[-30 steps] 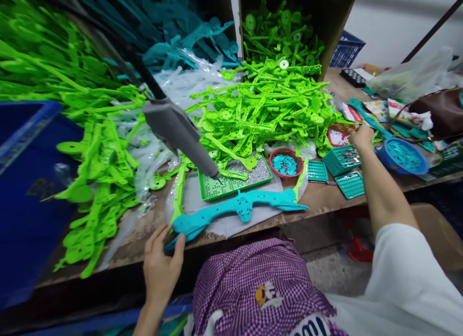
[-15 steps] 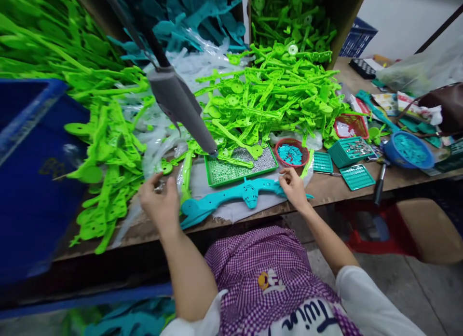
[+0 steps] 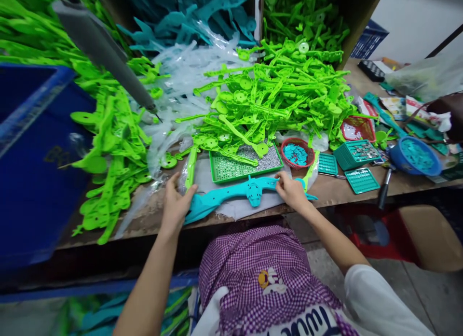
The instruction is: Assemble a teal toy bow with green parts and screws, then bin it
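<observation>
A long turquoise plastic part (image 3: 227, 191) with a domed piece at its middle lies across a pale cloth (image 3: 237, 210) near the table's front edge. At its right half, my right hand (image 3: 292, 191) is closed, fingertips pinching the part. My left hand (image 3: 175, 205) is at the other end, thumb and fingers apart, the thumb overlapping the part's tip and hiding it. Behind the part sits a green tray (image 3: 227, 169) of small metal pieces, with a lime-green arm across it. A grey electric screwdriver (image 3: 108, 56) hangs at upper left, away from both hands.
Lime-green plastic parts (image 3: 267, 94) are heaped at the back, more (image 3: 112, 167) at left beside a blue bin (image 3: 32, 172). Rightward stand a red basket (image 3: 311, 158) of turquoise bits, teal trays (image 3: 361, 180), a blue bowl (image 3: 415, 169) and a black-handled tool (image 3: 385, 189).
My left hand has come down and right to the turquoise part's left end. The hanging screwdriver has swung up and left, off the tray. My right hand stays on the part.
</observation>
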Available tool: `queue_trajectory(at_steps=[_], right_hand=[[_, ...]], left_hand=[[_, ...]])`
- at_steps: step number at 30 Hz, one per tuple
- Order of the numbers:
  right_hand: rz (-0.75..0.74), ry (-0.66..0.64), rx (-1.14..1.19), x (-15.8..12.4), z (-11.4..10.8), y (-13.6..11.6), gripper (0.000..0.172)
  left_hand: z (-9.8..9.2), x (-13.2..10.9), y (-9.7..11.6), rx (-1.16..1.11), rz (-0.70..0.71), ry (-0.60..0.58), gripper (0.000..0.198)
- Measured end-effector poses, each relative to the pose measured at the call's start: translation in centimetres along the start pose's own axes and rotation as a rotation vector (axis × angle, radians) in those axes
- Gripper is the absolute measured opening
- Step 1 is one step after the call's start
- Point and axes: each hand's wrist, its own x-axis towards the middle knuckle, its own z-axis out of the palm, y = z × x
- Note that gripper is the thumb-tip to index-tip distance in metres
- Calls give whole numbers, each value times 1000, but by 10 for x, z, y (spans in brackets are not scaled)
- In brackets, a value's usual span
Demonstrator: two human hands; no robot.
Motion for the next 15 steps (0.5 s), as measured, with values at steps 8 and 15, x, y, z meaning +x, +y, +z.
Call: queue_trajectory(at_steps=[8, 15], right_hand=[[-74, -19, 117, -14, -11, 3, 25], [4, 399, 520, -46, -3, 4, 25]], left_hand=[[-3, -9, 4, -9, -41, 81, 81], [-4, -23, 14, -59, 44, 134, 72]])
